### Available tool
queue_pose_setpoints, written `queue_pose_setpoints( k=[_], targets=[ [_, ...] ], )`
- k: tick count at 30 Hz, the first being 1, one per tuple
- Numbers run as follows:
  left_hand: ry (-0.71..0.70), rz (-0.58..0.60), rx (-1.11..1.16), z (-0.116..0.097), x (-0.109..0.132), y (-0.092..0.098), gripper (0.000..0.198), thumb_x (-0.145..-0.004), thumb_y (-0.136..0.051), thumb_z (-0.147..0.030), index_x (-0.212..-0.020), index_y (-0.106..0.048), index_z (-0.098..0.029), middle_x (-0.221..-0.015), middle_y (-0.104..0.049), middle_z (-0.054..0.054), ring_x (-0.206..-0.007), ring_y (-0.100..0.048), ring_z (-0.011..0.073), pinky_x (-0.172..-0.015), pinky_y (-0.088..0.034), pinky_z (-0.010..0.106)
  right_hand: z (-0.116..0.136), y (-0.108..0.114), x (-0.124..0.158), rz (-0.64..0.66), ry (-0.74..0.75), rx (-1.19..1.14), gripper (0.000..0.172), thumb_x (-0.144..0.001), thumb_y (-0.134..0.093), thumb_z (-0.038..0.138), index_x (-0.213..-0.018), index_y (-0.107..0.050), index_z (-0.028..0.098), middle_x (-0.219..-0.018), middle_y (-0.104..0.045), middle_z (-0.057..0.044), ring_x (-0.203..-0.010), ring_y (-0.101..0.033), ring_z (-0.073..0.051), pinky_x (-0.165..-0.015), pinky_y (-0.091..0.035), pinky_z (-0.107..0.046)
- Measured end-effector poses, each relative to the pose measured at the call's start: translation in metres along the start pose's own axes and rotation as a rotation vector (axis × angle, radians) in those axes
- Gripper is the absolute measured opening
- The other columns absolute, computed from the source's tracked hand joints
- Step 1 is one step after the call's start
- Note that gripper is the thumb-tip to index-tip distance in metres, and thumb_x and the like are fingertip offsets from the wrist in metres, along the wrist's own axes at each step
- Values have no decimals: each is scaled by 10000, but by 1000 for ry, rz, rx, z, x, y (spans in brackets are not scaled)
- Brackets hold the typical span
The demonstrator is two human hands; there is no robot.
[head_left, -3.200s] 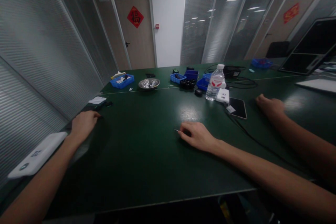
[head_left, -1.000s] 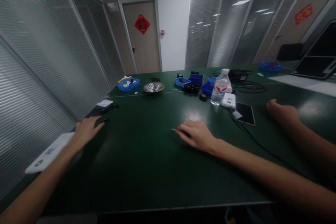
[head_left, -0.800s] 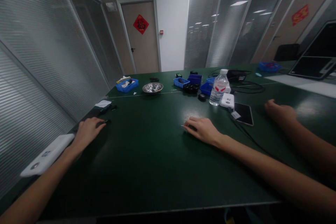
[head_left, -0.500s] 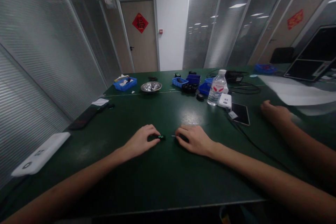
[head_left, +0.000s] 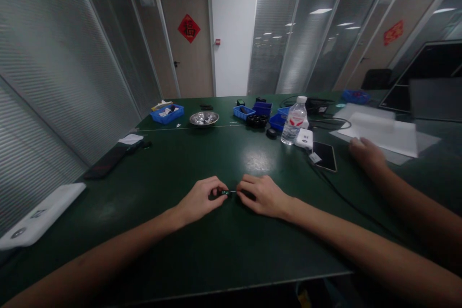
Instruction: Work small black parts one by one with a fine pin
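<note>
My left hand (head_left: pixel 200 198) is over the green table (head_left: pixel 173 260), with thumb and fingers pinched on a small dark piece with green on it (head_left: pixel 225 193), perhaps a tiny circuit board. Facing it, my right hand (head_left: pixel 265 195) is closed on a thin silver-tipped tool (head_left: pixel 233 191), whose kind I cannot make out. Its tip points left and meets or nearly meets the green piece. Most of the tool is hidden behind my fingers.
A co-worker's hand (head_left: pixel 367 153) rests at right by white sheets (head_left: pixel 386 130). Beyond my hands stand a water bottle (head_left: pixel 294 122), phone (head_left: pixel 325 156), metal bowl (head_left: pixel 204 124) and blue bins (head_left: pixel 168 119). A white device (head_left: pixel 41 216) lies at left; a black cable crosses the right.
My hands have come closer together, so the silver tip has reached the green piece or nearly so. At right, the co-worker's raised white sheet now lies lower, on the table.
</note>
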State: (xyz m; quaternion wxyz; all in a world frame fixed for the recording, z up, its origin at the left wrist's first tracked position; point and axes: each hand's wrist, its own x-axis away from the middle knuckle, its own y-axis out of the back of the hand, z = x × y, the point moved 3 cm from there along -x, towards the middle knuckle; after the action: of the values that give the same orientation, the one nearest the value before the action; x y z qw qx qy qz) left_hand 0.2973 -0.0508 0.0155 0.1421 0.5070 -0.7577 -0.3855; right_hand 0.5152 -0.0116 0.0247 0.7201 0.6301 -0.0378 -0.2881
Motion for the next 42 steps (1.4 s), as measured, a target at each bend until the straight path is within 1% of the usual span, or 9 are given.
queue_pose_setpoints(
  k=[4,12,19,23,27,31,36,39,42],
  targets=[
    [1,-28,17,3,2,-1,230,-955,-661,-346,-1120,-713,-196,-980,-670,27,-823,-592,154,-702,-454,265,2,0,-1,10,-7,-14,183,-1007,-518,272,-1070,-671,193,-970,-644,-54,-745,-594,-134,-603,-391,-239],
    [-3,-33,6,4,5,-3,168,-953,-670,-315,-1073,-710,-205,-992,-669,17,-869,-612,154,-751,-473,274,-4,-3,-2,36,-30,-32,114,-968,-551,260,-940,-636,190,-925,-624,-32,-721,-569,-125,-630,-394,-240],
    [-40,-26,31,2,6,-2,141,-962,-657,-305,-1028,-700,-188,-979,-657,21,-867,-618,157,-742,-477,273,-1,-6,-1,51,-32,-40,129,-995,-528,279,-997,-626,195,-947,-627,-30,-738,-570,-132,-631,-388,-255],
    [-80,-21,65,-1,7,-1,149,-985,-627,-298,-1042,-695,-178,-991,-660,30,-876,-629,158,-775,-490,278,4,-5,-1,29,-32,-60,138,-1009,-499,261,-1006,-617,191,-936,-629,-29,-729,-567,-130,-640,-398,-258],
    [-144,-9,18,-2,9,-3,151,-997,-607,-279,-1059,-705,-183,-1014,-667,45,-901,-631,172,-812,-491,297,9,-3,-2,57,-24,-27,146,-1010,-494,266,-1001,-621,195,-911,-620,-22,-706,-557,-132,-625,-391,-265],
    [-177,-25,8,-1,10,-4,157,-1003,-596,-275,-1076,-710,-194,-1030,-677,51,-942,-635,184,-845,-496,315,12,-4,-2,73,-27,-26,142,-1014,-489,265,-1010,-615,199,-933,-628,-27,-731,-572,-141,-632,-392,-272],
    [-133,-74,90,-3,11,1,163,-990,-623,-283,-1088,-723,-200,-1046,-691,40,-947,-654,173,-838,-506,297,11,-10,0,50,-44,-89,139,-1031,-466,253,-1045,-596,203,-957,-628,-33,-751,-577,-141,-655,-407,-266],
    [-83,-74,172,-4,9,4,156,-969,-661,-293,-1070,-729,-196,-1017,-704,25,-925,-667,167,-829,-512,290,10,-10,1,19,-54,-182,121,-1032,-473,246,-1039,-585,202,-949,-628,-27,-763,-582,-137,-680,-422,-262],
    [-67,-84,214,-5,8,6,156,-957,-679,-297,-1056,-733,-189,-1001,-711,24,-926,-673,169,-830,-517,294,8,-9,1,-19,-70,-275,106,-1029,-489,240,-1012,-586,200,-926,-628,-15,-762,-584,-129,-692,-431,-256]
  ],
)
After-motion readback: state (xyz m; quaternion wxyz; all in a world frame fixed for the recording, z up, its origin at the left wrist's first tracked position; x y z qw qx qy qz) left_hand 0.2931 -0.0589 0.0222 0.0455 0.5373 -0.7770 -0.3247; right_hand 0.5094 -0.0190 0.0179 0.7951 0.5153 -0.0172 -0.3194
